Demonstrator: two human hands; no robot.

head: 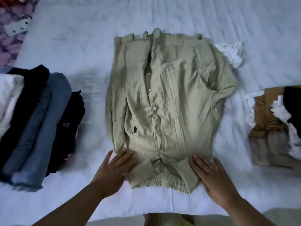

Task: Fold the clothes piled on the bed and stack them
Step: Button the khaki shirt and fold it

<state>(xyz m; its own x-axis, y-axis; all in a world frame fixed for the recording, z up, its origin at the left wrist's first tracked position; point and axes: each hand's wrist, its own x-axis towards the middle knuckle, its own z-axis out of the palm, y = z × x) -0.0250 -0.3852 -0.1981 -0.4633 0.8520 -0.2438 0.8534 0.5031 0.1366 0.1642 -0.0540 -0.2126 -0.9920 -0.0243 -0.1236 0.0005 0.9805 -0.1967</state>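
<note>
Both hands lie flat with fingers straight and spread, holding nothing: the left hand [119, 167] presses its fingertips on the near left corner of the green shirt [166, 101], beside the collar, and the right hand [211, 173] rests palm-down on the near right corner, partly over the collar's edge. Neither hand pinches or curls round the cloth; they only press and smooth it. The shirt lies front-up in the middle of the bed [211, 18], collar toward the person, buttons closed, with both sides already turned in so that it makes a long, narrow shape. It looks thin, soft and crinkled, so it is likely light and limp, will sag if lifted by one point, and will slide easily on the sheet. A sound hold would be a pinch at both near corners at once, or both far hem corners, to bring one end over the other without the turned-in sides falling open. A folded stack [37, 121] of dark clothes and jeans sits well apart to the left; a loose pile [275, 128] of brown, white and dark clothes waits to the right.
</note>
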